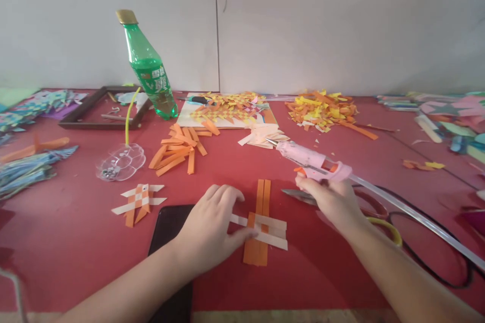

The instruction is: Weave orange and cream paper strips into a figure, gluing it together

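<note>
My right hand (335, 199) grips a pink hot glue gun (303, 156) above the table, its metal nozzle pointing left and a long clear glue stick (413, 212) running out behind it. Orange and cream paper strips (257, 242), crossed and interlaced, lie on the table in front of me. My left hand (210, 227) is over their left side, thumb on the strips and fingers bent but apart from the thumb. A small woven paper fish (141, 203) with an eye lies to the left. Under my left forearm is a black phone-like slab (172, 219).
Loose orange strips (178, 149), cream strips (261, 135) and yellow-orange pieces (322, 108) lie farther back. A green soda bottle (149, 70) stands near a brown frame (71, 122) and a clear tray (127, 164). Scissors (388, 229) and a black cable (435, 282) are at right.
</note>
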Demonstrator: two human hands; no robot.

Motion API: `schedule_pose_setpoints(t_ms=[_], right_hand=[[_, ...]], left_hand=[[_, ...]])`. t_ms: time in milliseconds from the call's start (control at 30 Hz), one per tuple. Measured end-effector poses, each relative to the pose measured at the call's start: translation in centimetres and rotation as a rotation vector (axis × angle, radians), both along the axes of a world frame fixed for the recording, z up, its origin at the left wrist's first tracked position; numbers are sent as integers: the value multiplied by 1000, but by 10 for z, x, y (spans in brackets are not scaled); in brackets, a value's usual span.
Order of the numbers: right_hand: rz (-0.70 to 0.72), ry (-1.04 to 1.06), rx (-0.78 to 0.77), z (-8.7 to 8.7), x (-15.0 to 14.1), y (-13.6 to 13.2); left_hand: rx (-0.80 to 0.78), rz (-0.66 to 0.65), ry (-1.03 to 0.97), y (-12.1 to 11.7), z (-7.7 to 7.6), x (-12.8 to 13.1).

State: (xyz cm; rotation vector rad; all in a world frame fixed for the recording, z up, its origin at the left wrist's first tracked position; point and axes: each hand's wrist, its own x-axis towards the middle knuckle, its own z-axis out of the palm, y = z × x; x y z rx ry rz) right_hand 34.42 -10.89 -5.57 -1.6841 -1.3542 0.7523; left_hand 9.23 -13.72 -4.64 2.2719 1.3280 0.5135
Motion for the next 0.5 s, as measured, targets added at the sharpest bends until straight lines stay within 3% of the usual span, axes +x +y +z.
schedule_pose_setpoints(t_ms=[100, 200, 300, 500], right_hand=[[23, 47, 8, -2, -1, -1], [67, 110, 12, -4, 0, -1], [79, 112, 32, -5, 1, 0], [48, 119, 101, 1, -4, 0]], left_hand=[[-16, -32, 130, 0, 0, 2], [-105, -44, 81, 2, 1, 1], [-179, -4, -156, 4, 2, -1], [-559, 196, -698, 3, 1, -1]])
